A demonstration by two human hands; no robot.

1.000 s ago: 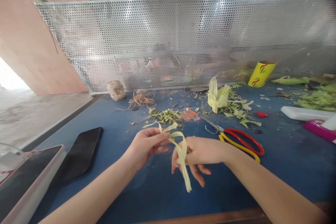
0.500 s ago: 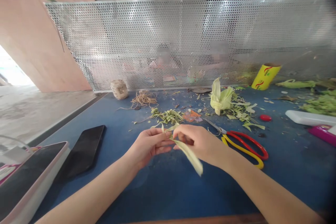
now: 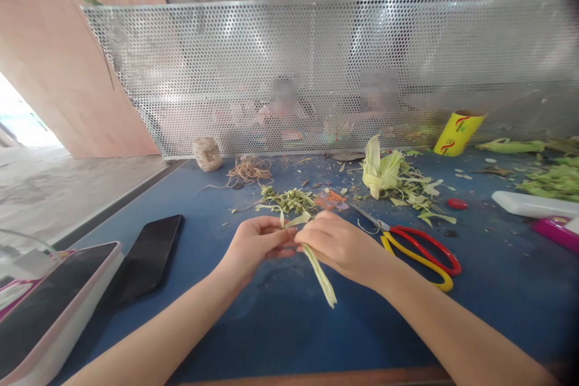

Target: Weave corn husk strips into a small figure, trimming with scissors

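Between my two hands is a pale green corn husk strip (image 3: 320, 277), its long end hanging down below my right hand. My left hand (image 3: 260, 244) pinches the strip near its middle, thumb against fingers. Curled over the strip, my right hand (image 3: 337, 244) is closed on it close to the left fingertips. Short ends of husk stick out above the fingers; the part between the fingertips is hidden. Just beyond my hands lies a small heap of knotted green husk pieces (image 3: 292, 199). Scissors (image 3: 407, 244) with red and yellow handles rest right of my right hand.
A bundle of husks (image 3: 382, 172), a twine tangle (image 3: 248, 170) and a yellow roll (image 3: 459, 132) lie at the back, before a perforated metal screen (image 3: 203, 72). Left are a black phone (image 3: 151, 256) and a tablet (image 3: 58, 307). Two people sit behind the screen.
My right hand has turned and its fingers have closed more over the strip. The hanging end has swung left and looks narrower. My left hand keeps its pinch.
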